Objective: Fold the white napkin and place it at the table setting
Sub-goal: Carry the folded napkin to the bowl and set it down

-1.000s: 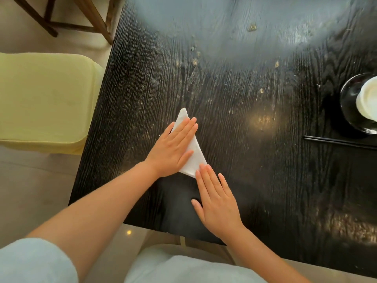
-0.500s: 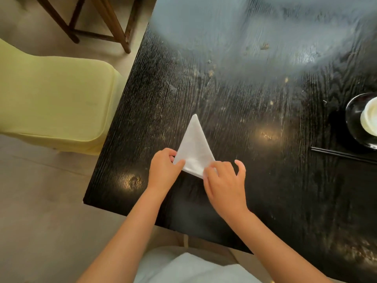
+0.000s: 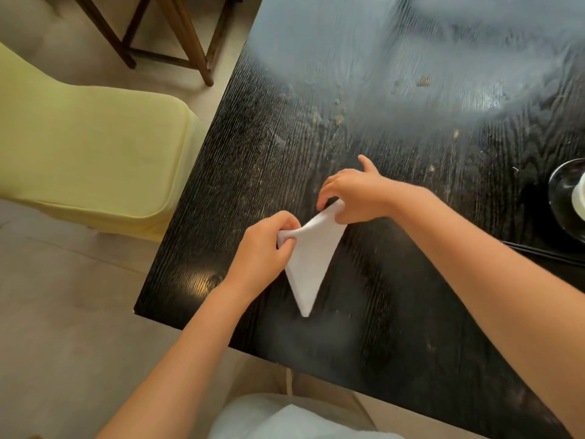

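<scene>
The white napkin [image 3: 308, 264] is folded into a narrow triangle whose tip points toward me, over the near left part of the black wooden table [image 3: 395, 137]. My left hand [image 3: 266, 248] pinches its left upper corner. My right hand [image 3: 354, 198] pinches the right upper corner, a little farther from me. Both corners are lifted and the cloth sags between them; whether the tip touches the table I cannot tell. At the right edge sits the table setting: a dark glass plate [image 3: 562, 198] with a white cup [image 3: 579, 199] on it, and black chopsticks [image 3: 544, 253] in front.
A yellow-covered chair [image 3: 88, 160] stands left of the table. Brown wooden chair legs [image 3: 186, 36] are at the top left. The table's near edge runs diagonally just below the napkin's tip. Crumbs speckle the tabletop's middle.
The hands went from pressing the napkin flat to pinching its two corners. They turned and raised it, so the tip that pointed away now points toward me.
</scene>
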Tool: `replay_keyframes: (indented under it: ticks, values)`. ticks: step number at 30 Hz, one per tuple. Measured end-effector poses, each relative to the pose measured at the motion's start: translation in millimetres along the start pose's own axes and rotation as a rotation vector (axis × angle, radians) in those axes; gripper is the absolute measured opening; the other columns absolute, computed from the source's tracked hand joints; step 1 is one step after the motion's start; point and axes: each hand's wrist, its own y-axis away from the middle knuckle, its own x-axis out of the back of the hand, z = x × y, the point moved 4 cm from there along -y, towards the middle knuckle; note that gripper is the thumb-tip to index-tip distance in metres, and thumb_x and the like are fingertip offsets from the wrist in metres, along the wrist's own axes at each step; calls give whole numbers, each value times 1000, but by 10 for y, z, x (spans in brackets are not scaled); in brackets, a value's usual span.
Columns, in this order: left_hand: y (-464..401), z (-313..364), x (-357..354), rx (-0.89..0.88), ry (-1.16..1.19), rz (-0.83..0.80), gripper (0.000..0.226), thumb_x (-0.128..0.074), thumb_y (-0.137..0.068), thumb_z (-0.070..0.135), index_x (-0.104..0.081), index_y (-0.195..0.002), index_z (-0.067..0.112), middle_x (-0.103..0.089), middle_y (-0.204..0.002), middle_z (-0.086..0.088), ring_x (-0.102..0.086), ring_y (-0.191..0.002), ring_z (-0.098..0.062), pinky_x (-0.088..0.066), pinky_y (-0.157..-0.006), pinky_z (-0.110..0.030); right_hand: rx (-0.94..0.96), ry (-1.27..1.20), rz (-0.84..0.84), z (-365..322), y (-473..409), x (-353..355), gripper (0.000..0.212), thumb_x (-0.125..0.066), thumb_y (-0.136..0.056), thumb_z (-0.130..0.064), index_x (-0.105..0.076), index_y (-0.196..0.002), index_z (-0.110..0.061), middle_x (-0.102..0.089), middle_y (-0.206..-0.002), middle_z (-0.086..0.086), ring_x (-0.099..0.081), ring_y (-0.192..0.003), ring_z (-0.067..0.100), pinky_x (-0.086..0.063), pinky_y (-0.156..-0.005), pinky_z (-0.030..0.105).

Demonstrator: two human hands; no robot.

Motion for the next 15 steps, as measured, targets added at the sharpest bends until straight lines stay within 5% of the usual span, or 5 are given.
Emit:
replay_keyframes:
  ticks: [2,4,8,15]
  values:
    - [-54,34,18,-25,60,8,10,-57,-87,9,-62,-90,18,-62,-85,8,-58,-81,-5,-45,-68,-15,33,-104,-39,69,56,10,20,-60,-80,-17,-65,-97,-25,-63,-101,-6,-54,-96,19,-40,-90,37]
    - [-98,10,26,28,177,33,12,-61,-86,10,-61,-94,19,-62,-88,9,-59,-83,-3,-48,-68,-15,37,-269,-44,135,144,22,9,-62,-81,-15,-66,-86,-21,-63,-86,-5,-57,-80,17,-44,-67,25]
    - [-107,-110,-75,256,448,-84,27,-67,-84,15,-58,-108,23,-65,-101,6,-63,-89,-1,-51,-70,-17,14,-596,-3,264,345,20,6,-65,-83,-17,-69,-87,-20,-69,-84,-2,-63,-75,12,-52,-74,30]
    - [-82,-296,-145,335,462,-180,23,-59,-90,14,-61,-112,22,-70,-102,5,-69,-88,-10,-54,-75,-21,-102,-914,141,585,594,-71,6,-65,-83,-16,-71,-86,-18,-71,-88,8,-64,-79,15,-50,-75,30]
